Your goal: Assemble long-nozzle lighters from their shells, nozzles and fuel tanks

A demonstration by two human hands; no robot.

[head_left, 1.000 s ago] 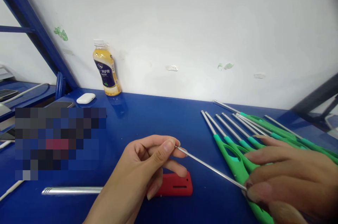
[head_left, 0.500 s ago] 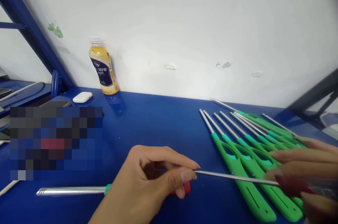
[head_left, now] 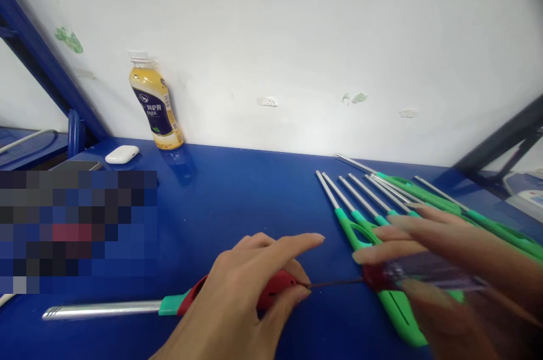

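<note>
My left hand is closed around the red handle of a long-nosed lighter, its index finger stretched out above. The lighter's metal tube and teal collar point left over the blue table. Blurred by motion, my right hand grips a screwdriver by its handle, which is red at the front and clear behind. The thin shaft runs left to the butt end of the red lighter, by my left thumb. Whether the tip sits inside the lighter, I cannot tell. Under and behind my right hand lie several green lighters.
A yellow drink bottle stands against the white wall. Near it lies a white earbud case. A pixelated patch hides things at the left of the blue table. Blue metal frame posts rise at the side.
The screwdriver and right hand have moved left, bringing the shaft to the red lighter's end. My left thumb and index finger have parted from their pinch at the shaft. The view has shifted slightly.
</note>
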